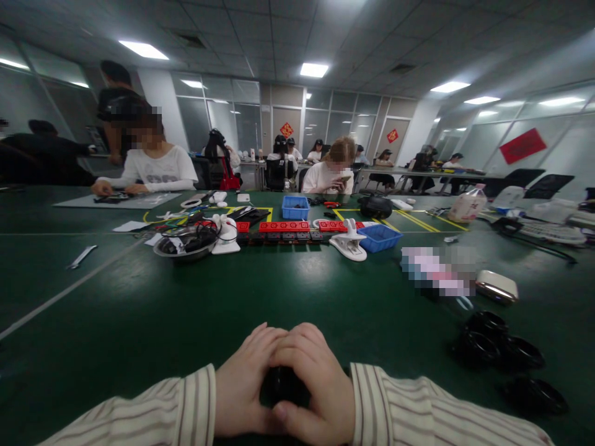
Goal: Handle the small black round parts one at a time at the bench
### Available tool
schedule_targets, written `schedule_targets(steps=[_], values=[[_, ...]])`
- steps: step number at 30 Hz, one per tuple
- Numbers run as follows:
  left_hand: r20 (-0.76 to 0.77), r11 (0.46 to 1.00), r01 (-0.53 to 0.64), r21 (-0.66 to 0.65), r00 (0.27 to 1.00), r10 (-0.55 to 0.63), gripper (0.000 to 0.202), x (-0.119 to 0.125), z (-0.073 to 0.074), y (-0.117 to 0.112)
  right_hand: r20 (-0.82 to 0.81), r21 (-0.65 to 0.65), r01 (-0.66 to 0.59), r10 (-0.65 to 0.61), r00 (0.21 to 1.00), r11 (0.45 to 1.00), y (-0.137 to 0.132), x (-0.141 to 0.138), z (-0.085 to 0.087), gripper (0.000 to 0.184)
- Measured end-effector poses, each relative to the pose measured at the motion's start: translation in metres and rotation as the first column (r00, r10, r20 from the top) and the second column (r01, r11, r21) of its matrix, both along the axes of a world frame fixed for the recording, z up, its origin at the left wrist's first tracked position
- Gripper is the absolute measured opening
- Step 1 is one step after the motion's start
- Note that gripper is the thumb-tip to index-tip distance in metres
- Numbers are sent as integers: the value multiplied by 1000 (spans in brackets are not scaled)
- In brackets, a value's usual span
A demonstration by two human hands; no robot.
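Note:
In the head view, my left hand (245, 385) and my right hand (317, 381) meet at the near edge of the green table. Both are curled round a glossy black object (281, 383), mostly hidden under the fingers, so I cannot make out its kind. My fingers overlap at the top, and the thumbs come together at the front. To the right of my right hand lie several black ring-shaped parts (481, 347). One more black ring (537, 395) sits nearer to me, apart from the group.
Across the table (186, 291) stand a metal bowl of black cables (186, 248), a white clip (348, 241), blue bins (379, 237) and red sockets (284, 227). A wrench (82, 257) lies left, a cream-coloured case (497, 287) right. People sit opposite.

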State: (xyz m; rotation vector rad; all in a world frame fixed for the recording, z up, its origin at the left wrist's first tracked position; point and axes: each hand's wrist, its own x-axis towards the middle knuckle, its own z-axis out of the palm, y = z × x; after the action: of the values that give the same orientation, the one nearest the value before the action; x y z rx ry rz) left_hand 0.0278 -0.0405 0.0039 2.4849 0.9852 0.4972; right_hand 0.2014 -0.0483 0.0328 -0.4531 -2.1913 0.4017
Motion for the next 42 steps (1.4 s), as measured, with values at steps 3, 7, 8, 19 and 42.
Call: schedule_targets(steps=[3,7,8,19,42], values=[[-8,999,-39,37,999,39,78,1,3,-2,30,-56,96,-94,995,994,0,-2,-7,52],[-16,999,-51,9,999,51,49,4,11,-2,126,-64,175,-166,978,982,1,-3,-15,45],[-19,999,-48,-3,999,48,41,5,13,-2,151,-65,173,-162,975,983,1,-2,-16,38],[79,989,94,-113,993,-85,36,1,11,10,63,101,-133,127,990,986,2,-4,-7,29],[-1,992,35,-121,999,-36,34,5,11,4,48,90,-68,64,997,994,3,-2,-9,22]])
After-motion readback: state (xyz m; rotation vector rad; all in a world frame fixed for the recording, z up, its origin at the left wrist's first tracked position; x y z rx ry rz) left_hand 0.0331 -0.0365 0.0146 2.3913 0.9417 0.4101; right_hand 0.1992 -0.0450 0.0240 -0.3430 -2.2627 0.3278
